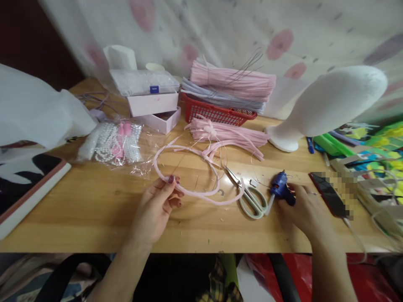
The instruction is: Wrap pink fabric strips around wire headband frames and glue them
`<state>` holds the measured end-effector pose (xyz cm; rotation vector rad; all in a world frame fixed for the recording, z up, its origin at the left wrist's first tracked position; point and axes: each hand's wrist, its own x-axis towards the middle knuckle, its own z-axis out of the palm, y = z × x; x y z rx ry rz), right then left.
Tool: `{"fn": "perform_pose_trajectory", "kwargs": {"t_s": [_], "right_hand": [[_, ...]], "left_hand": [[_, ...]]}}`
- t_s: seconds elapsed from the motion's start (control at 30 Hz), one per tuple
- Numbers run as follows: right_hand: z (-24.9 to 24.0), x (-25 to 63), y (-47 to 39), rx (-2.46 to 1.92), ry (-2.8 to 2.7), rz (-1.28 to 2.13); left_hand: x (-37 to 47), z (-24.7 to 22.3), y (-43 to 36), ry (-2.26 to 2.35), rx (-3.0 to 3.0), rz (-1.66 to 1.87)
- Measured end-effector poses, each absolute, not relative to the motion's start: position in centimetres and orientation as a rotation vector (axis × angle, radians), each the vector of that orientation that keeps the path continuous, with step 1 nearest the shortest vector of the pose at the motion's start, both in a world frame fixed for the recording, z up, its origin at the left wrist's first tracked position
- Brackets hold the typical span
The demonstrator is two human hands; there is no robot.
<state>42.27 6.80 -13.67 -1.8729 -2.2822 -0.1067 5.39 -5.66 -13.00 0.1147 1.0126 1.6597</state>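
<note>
Between the thumb and fingers of my left hand (pixel 160 200) is a pale pink pipe cleaner (pixel 201 194), bent into a loop with a loose curved end to the right. My right hand (pixel 302 207) is closed around the handle of a blue hot glue gun (pixel 279 184), its nozzle pointing up and away and a translucent glue stick showing at its side. Scissors (pixel 254 202) with pale green handles lie on the table between my hands. Beyond the loop sits a tied bundle of pink pipe cleaners (pixel 233 133), some stems trailing towards it.
A red basket (pixel 217 112) holds more pink and grey-blue bundles at the back. A bag of pearl beads (pixel 116 142) and white boxes (pixel 153 103) stand left. To the right are a white mannequin head (pixel 333 100), a corded phone (pixel 329 195) and coloured pieces (pixel 382 144).
</note>
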Motion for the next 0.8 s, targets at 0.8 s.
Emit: {"fn": "perform_pose_trajectory", "kwargs": {"t_s": [0.8], "right_hand": [[-10.2, 44.3, 6.5, -1.996, -1.96, 0.082]], "left_hand": [[4.4, -13.9, -6.9, 1.08, 0.192, 1.424]]}}
